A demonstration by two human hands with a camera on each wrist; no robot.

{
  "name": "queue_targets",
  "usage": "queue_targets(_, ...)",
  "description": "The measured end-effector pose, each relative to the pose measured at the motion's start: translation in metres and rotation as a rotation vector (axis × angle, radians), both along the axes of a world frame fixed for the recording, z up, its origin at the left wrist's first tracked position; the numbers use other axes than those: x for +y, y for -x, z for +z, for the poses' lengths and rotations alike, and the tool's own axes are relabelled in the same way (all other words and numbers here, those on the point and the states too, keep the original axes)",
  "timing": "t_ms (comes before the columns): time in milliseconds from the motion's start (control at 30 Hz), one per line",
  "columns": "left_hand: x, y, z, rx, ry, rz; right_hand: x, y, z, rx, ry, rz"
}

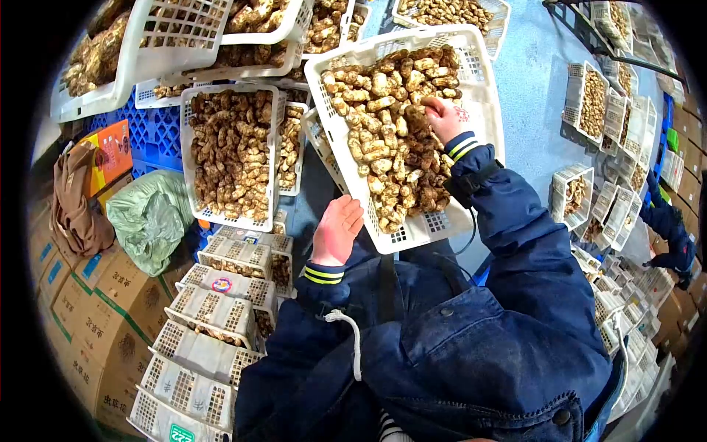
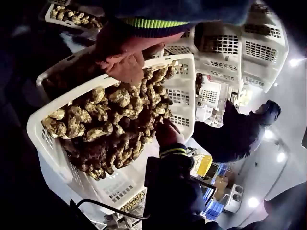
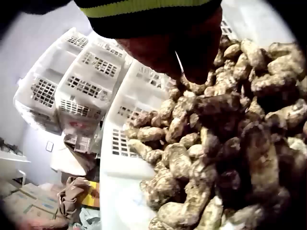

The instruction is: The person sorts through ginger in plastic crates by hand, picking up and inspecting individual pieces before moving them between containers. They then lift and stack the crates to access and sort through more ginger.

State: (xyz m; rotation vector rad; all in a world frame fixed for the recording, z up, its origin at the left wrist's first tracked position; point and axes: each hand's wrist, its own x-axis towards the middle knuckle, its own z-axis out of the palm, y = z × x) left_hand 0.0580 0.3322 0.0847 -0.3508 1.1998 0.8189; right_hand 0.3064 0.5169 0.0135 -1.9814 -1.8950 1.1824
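Note:
A white plastic basket (image 1: 477, 81) holds a heap of stubby, cream-and-brown mushrooms (image 1: 379, 144) in front of the person. The right hand (image 1: 446, 120) reaches in over the right side of the heap, its fingertips down among the mushrooms beside a dark one. Sleeve and shadow darken that hand in the right wrist view, and I cannot tell whether its fingers pinch a mushroom. At the basket's near left edge is the left hand (image 1: 339, 230), fingers fairly straight. In the left wrist view this left hand (image 2: 125, 67) rests its fingers on the rim.
Left of the work stands another full basket (image 1: 274, 158) of mushrooms. Stacked white baskets (image 1: 213, 317) run down beside the person, near cardboard boxes (image 1: 110, 324) and a green plastic bag (image 1: 151, 221). More baskets (image 1: 589, 103) line the right, where another person (image 1: 674, 228) is partly seen.

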Motion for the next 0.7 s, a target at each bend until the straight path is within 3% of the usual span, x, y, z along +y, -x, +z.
queue_targets(67,0.001,-0.001,0.002,0.003,0.001,0.009,0.008,0.026,0.004,0.03,0.076,0.137)
queue_targets(133,-0.001,-0.002,-0.001,-0.017,0.015,0.044,0.009,0.068,0.008,-0.152,-0.011,0.343)
queue_targets(267,-0.005,-0.004,0.001,-0.031,-0.026,0.043,0.012,0.133,-0.011,-0.295,0.127,0.558)
queue_targets(333,-0.004,-0.001,0.003,-0.029,-0.036,0.041,0.017,0.134,-0.022,-0.257,0.082,0.503)
queue_targets(433,-0.009,0.006,0.001,-0.048,-0.027,0.099,0.011,0.09,-0.026,0.346,0.117,0.288)
queue_targets(467,-0.009,0.007,0.0,-0.045,0.002,0.113,0.004,0.079,-0.005,0.685,0.482,-0.012)
queue_targets(533,-0.014,0.008,-0.005,-0.049,-0.01,0.116,-0.009,0.061,0.016,1.047,0.789,-0.389)
queue_targets(600,-0.014,0.008,-0.006,-0.077,-0.045,0.124,-0.009,0.049,0.027,1.563,0.885,-0.295)
queue_targets(633,-0.015,0.007,-0.008,-0.088,-0.052,0.116,-0.015,0.05,0.032,1.471,0.845,-0.467)
queue_targets(667,-0.012,0.005,-0.006,-0.086,-0.054,0.111,-0.015,0.055,0.034,1.662,0.809,-0.394)
queue_targets(700,-0.01,0.002,-0.003,-0.067,-0.045,0.088,-0.015,0.055,0.039,1.626,0.769,-0.425)
